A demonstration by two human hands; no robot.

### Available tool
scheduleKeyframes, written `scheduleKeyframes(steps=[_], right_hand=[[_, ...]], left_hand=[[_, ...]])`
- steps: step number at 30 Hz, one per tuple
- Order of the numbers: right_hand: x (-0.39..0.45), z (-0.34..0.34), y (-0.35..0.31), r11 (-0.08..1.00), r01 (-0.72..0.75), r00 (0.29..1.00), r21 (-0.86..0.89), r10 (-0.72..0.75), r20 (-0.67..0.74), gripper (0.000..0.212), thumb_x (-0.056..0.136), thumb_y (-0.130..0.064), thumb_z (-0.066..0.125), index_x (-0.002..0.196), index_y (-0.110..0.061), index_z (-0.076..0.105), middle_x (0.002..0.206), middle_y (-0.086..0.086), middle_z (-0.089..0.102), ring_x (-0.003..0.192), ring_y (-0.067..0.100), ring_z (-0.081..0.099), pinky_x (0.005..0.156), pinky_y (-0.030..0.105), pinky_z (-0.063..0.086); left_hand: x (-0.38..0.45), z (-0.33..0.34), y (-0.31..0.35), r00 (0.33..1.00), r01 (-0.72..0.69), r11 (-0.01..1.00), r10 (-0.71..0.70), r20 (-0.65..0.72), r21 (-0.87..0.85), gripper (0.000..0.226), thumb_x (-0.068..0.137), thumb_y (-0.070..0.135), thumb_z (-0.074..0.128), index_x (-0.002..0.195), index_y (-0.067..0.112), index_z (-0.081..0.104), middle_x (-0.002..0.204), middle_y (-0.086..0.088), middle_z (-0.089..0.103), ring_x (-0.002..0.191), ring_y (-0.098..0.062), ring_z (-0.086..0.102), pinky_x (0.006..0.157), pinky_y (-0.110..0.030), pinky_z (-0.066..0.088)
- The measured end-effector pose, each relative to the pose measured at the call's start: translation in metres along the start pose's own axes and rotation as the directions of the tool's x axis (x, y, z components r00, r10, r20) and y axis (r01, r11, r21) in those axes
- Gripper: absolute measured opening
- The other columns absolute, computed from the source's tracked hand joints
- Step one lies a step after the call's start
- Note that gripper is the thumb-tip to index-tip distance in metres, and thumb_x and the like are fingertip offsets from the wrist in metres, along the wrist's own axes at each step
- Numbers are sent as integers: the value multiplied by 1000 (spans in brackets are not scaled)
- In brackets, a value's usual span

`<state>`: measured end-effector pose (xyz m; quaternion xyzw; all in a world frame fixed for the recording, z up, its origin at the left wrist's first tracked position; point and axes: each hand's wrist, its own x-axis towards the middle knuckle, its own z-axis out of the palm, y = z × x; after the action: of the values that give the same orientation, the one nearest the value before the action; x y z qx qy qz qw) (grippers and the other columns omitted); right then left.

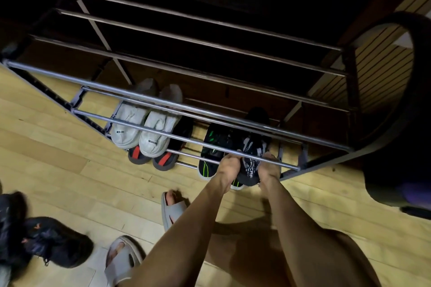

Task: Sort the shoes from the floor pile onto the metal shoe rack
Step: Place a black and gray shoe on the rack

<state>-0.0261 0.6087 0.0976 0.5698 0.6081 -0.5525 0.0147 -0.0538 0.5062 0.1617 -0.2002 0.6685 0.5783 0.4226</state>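
Head view: left hand (227, 166) and right hand (270, 165) each grip one side of a black patterned shoe (250, 158) at the metal shoe rack's (210, 112) lower tier, five o'clock of the white pair (142, 128).

The tall shoe rack of round metal tubes (210, 112) has a smooth, glossy finish that catches light along each bar. Between the left hand (227, 166) and the right hand (270, 165) sits a black knitted-cloth shoe with white print (250, 163), matt. Left of the left hand, the pale grey cloth slip-on shoes (142, 128) look soft and dull. Below both hands, the light wooden plank floor (70, 170) is smooth with a slight sheen.
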Motion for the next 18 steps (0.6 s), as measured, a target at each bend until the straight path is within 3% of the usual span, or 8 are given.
scheduleKeyframes(steps=[3, 6, 8, 10, 12, 15, 18], right_hand=[[4, -6, 0, 999, -40, 995, 3, 40, 88, 33, 102, -11, 39, 72, -25, 40, 80, -2, 50, 73, 17, 54, 66, 26, 46], [-4, -10, -1, 999, -14, 990, -31, 18, 137, 22, 101, -7, 43, 91, -26, 50, 98, -1, 52, 71, 4, 50, 60, 19, 44], [-11, -8, -2, 996, 39, 998, -81, -34, 58, 21, 103, -13, 40, 114, -15, 58, 113, 6, 58, 80, 15, 59, 70, 31, 52], [-22, -5, -4, 966, 94, 993, -240, -108, -46, 33, 103, -19, 34, 119, -5, 60, 120, 18, 63, 101, 35, 62, 87, 47, 52], [-35, -9, -5, 960, 117, 988, -256, -138, -64, 38, 104, -19, 33, 123, 1, 58, 126, 23, 60, 113, 42, 57, 97, 48, 46], [-55, -19, -5, 953, 157, 985, -261, -172, -35, 44, 106, -22, 29, 123, 8, 56, 129, 21, 54, 120, 40, 50, 96, 40, 38], [-77, -22, -1, 930, 220, 974, -294, -226, 15, 42, 104, -21, 29, 127, 2, 56, 136, 23, 52, 124, 38, 47, 102, 40, 35]], left_hand=[[3, 0, -1, 1000, -10, 1000, 10, -11, 2, 34, 105, 26, 38, 130, 13, 57, 106, 3, 52, 88, -12, 51, 78, -24, 45], [4, -4, -5, 1000, 0, 999, 0, 3, -39, 25, 104, 25, 39, 114, 17, 61, 93, 4, 61, 74, -6, 54, 80, -30, 49], [3, -8, -7, 1000, -2, 998, 2, 0, -58, 19, 104, 23, 39, 105, 20, 58, 87, 6, 61, 76, -6, 54, 89, -33, 48], [0, -14, -7, 1000, -20, 998, 21, 20, -60, 20, 102, 25, 41, 106, 19, 59, 96, 3, 64, 87, -12, 58, 94, -37, 48], [-8, -25, -7, 999, -49, 997, 50, 14, -65, 22, 100, 25, 43, 106, 16, 62, 102, 1, 65, 96, -18, 59, 89, -37, 49], [-24, -50, -8, 994, -102, 987, 96, -51, -122, 30, 102, 31, 44, 115, 14, 64, 108, 2, 64, 97, -17, 55, 84, -33, 46], [-44, -85, -12, 979, -175, 972, 156, -130, -155, 28, 101, 30, 44, 98, 18, 69, 97, 1, 68, 85, -16, 55, 68, -29, 41]])
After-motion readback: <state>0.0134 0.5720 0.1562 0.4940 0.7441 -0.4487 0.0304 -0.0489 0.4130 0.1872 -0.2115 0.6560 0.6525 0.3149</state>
